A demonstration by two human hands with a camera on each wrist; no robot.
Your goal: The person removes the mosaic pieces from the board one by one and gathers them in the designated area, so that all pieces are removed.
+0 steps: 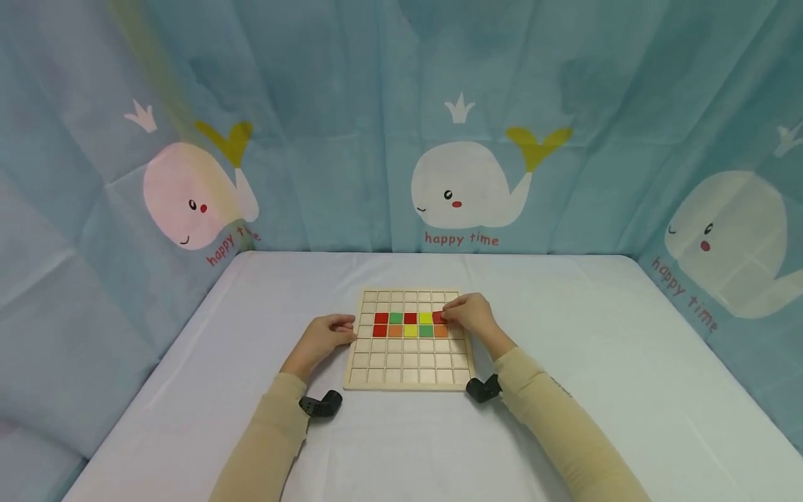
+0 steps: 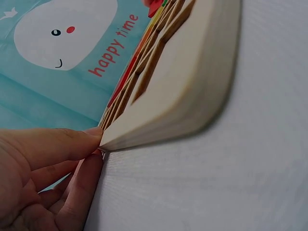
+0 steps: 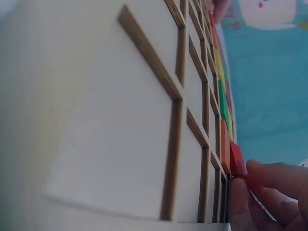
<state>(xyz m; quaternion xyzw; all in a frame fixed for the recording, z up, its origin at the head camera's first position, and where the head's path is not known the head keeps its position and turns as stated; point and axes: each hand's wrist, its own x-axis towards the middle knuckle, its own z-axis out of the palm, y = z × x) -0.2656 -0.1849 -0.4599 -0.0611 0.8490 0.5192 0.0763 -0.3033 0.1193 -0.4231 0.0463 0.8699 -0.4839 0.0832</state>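
Note:
A square wooden grid board [image 1: 410, 383] lies on the table, with two rows of coloured square tiles in its cells. My left hand [image 1: 322, 343] is at the board's left side, thumb and fingers pinching its edge in the left wrist view. At the right end of the upper row, my right hand [image 1: 474, 317] pinches a red tile [image 3: 236, 160] between thumb and fingers. That tile is tilted in the right wrist view, beside an orange tile [image 3: 225, 144]. Left of it in the upper row is a yellow tile [image 1: 426, 318]; below that, a green tile [image 1: 426, 331].
A white cloth covers the table [image 1: 401, 446]. Blue curtains [image 1: 351, 125] with whale prints stand behind and at both sides. A black wrist device [image 1: 323, 404] sits on the left sleeve, another black device [image 1: 483, 389] on the right, near the board's lower corner.

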